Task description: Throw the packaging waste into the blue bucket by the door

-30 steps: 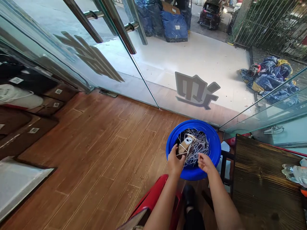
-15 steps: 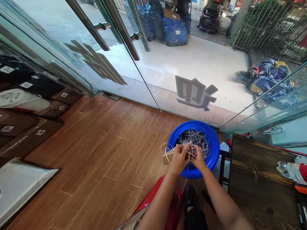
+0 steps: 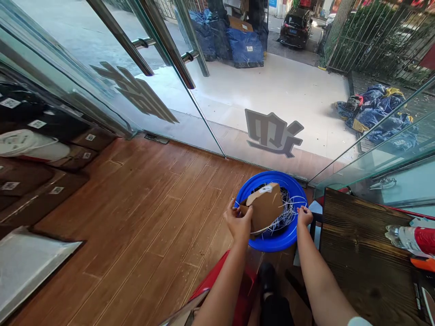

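Observation:
My left hand (image 3: 239,221) grips the left edge of a brown cardboard box (image 3: 265,205) with a small white sticker, held tilted over a blue plastic basin (image 3: 272,242). The basin sits on the wooden floor and holds a tangle of thin white strings (image 3: 288,211). My right hand (image 3: 304,215) is at the basin's right rim, pinched on a white string that runs from under the box. The inside of the basin is mostly hidden by the box.
A dark wooden table (image 3: 367,267) with a plastic bottle (image 3: 408,237) stands at the right. A red object (image 3: 224,280) lies below my arms. Glass doors (image 3: 163,81) close off the front; brown packages (image 3: 41,158) lie at the left on the floor.
The box was pulled up out of the strings and turned so its broad face shows. My right hand moved from beside the left hand out to the basin's right rim.

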The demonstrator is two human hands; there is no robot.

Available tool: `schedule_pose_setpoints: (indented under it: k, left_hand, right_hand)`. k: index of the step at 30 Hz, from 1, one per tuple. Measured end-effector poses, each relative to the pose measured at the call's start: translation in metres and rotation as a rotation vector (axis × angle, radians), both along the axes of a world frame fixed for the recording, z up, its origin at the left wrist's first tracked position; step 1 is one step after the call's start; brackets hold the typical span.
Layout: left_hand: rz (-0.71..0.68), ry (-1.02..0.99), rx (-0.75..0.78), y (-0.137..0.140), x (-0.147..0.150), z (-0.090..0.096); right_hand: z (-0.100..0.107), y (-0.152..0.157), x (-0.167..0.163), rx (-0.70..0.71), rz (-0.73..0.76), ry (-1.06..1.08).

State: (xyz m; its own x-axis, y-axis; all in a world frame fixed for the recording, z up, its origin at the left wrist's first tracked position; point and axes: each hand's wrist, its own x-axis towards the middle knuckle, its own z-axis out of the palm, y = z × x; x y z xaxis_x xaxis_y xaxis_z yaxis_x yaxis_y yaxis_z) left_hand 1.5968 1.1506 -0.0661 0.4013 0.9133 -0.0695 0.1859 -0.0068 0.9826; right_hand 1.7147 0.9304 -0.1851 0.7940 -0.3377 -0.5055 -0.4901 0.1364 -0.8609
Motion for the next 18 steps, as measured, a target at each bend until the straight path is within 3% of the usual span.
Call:
schedule_pose_setpoints:
  k: [4, 9, 14, 18]
  left_hand:
    - [0.204, -0.180, -0.192, 0.006, -0.003, 0.008]
    - [0.206, -0.227, -0.298, 0.004, -0.007, 0.003]
    - [0.051, -0.123, -0.084, -0.022, -0.012, -0.004]
    - [-0.059, -0.139, 0.168, -0.038, -0.015, 0.008]
  right_hand:
    - [0.004, 0.006, 0.002, -0.014, 0.052, 0.043]
    - [0.022, 0.046, -0.029, 0.190, 0.212, 0.070]
    - [0.050, 0.094, -0.079, 0.500, 0.365, 0.109]
    - [0.059, 0.103, -0.100, 0.606, 0.422, 0.094]
